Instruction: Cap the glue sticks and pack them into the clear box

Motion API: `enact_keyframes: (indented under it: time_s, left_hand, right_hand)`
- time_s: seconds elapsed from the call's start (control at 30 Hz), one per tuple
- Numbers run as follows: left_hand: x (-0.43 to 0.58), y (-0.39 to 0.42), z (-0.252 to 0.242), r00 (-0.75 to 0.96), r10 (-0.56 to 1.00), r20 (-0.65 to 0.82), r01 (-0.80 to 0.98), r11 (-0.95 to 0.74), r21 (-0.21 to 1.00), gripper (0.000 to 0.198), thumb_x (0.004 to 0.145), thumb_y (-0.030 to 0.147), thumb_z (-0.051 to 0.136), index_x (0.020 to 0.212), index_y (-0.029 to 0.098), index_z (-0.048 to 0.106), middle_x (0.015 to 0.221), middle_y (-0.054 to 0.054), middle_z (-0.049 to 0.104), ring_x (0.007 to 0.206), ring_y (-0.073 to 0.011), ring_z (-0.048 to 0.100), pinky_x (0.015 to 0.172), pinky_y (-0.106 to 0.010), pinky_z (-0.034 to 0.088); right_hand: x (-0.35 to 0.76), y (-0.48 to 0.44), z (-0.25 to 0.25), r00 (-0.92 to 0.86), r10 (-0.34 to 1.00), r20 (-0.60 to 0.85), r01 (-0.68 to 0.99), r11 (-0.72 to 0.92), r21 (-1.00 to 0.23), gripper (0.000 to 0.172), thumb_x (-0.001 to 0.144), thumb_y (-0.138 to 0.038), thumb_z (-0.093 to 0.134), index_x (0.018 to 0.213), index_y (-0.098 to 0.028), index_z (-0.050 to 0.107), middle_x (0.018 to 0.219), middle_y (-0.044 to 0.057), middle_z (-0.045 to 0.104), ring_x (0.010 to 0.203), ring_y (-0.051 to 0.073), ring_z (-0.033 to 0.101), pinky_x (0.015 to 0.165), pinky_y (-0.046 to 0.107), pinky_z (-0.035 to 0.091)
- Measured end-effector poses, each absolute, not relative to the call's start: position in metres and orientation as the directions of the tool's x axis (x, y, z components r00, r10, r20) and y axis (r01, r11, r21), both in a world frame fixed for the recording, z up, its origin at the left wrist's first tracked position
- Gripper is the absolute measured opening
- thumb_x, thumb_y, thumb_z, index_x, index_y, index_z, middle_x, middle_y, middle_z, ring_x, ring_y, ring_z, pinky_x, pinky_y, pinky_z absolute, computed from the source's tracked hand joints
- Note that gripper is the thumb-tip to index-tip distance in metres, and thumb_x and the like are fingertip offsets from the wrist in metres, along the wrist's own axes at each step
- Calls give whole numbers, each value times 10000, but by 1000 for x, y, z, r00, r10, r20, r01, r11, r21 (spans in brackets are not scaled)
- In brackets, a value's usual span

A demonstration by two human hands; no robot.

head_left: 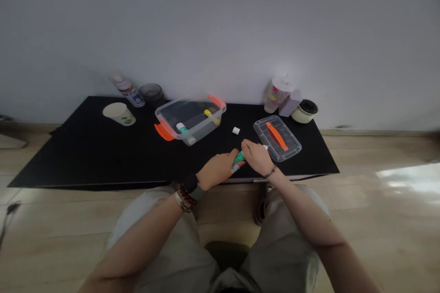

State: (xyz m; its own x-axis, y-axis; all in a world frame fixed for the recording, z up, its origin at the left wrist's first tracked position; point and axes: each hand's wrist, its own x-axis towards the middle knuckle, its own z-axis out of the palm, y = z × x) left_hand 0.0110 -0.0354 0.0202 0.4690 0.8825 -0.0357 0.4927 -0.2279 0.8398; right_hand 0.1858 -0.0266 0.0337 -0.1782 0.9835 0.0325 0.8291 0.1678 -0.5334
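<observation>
My left hand (219,169) is closed round a green and white tube (238,157) above the front edge of the black table (144,160). Closed at the tube's upper end is my right hand (257,157), with a small white tip showing past its fingers. A small white cap (235,131) lies on the table just behind the hands. Left of it stands a clear box (202,127) with orange handles, holding another green and white tube (185,132) and a yellow one (211,116). Its clear lid (290,143) with an orange handle (277,136) lies beside my right hand.
At the back left are a paper cup (119,114), a spray can (129,90) and a dark cup (152,94). A lidded plastic cup (276,95), a pale box (290,102) and a cream jar with a black lid (305,111) stand at the back right, near the wall.
</observation>
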Motion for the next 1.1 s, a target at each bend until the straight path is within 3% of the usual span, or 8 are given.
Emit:
enact_keyframes:
  time_s: [0.17,0.27,0.37,0.5,0.7,0.77,0.9,1.1]
  left_hand:
    - [8,-34,27,698,657,-285,330,58,942,458,935,656,406,959,211,511,624,26,492,441,-118,429,447,-233,348]
    - [9,-37,31,731,616,-293,300,96,949,476,944,668,363,953,213,504,604,33,490,430,-116,419,446,-238,361]
    - [14,-41,24,569,801,-187,461,-122,879,374,905,589,540,926,216,539,630,-6,531,559,-189,557,556,-272,405]
    - [21,-44,11,452,883,-126,607,-201,769,311,880,502,614,975,209,570,762,-81,611,814,-302,649,748,-349,459]
    - [2,-23,33,441,887,135,519,-375,768,271,927,415,538,1040,190,639,1107,-123,621,1036,-268,588,970,-386,436]
    - [-15,-1,47,291,936,198,566,-335,754,284,904,413,571,1033,175,653,1068,-112,633,1021,-263,585,957,-380,441]
    - [-52,58,69,-17,984,179,649,-125,750,293,908,385,582,1063,145,647,1012,-98,675,953,-233,610,886,-352,463]
    - [-80,117,62,-114,993,-19,777,101,622,537,887,273,647,1325,46,437,1119,-205,678,978,-257,655,883,-363,459]
  right_hand:
    - [194,-30,40,-414,893,175,669,429,-607,329,1011,-385,371,748,-222,484,633,-5,511,583,137,491,612,263,299]
    - [196,-32,40,-430,885,179,699,452,-554,336,1009,-358,371,720,-222,477,604,-5,496,564,141,479,605,276,280]
    - [191,-27,31,-293,956,23,817,263,-513,343,1016,-305,370,705,-223,489,628,9,540,578,149,496,592,286,259]
    - [189,-22,19,-212,973,-94,823,126,-554,348,1014,-301,407,685,-220,491,655,12,559,612,146,521,594,276,289]
    - [197,-20,23,-177,983,42,267,89,-960,473,982,-668,294,955,-251,515,606,-43,460,509,132,422,483,256,305]
    - [199,-19,26,-117,989,86,172,105,-980,518,965,-708,273,1009,-250,510,611,-44,450,487,126,387,451,256,280]
    - [200,-19,30,-121,977,175,273,202,-941,489,978,-673,320,1014,-235,534,634,-33,481,525,123,431,502,256,336]
    - [203,-24,34,-234,947,221,427,304,-852,401,1027,-544,320,1058,-214,545,662,-28,508,581,128,488,591,260,377]
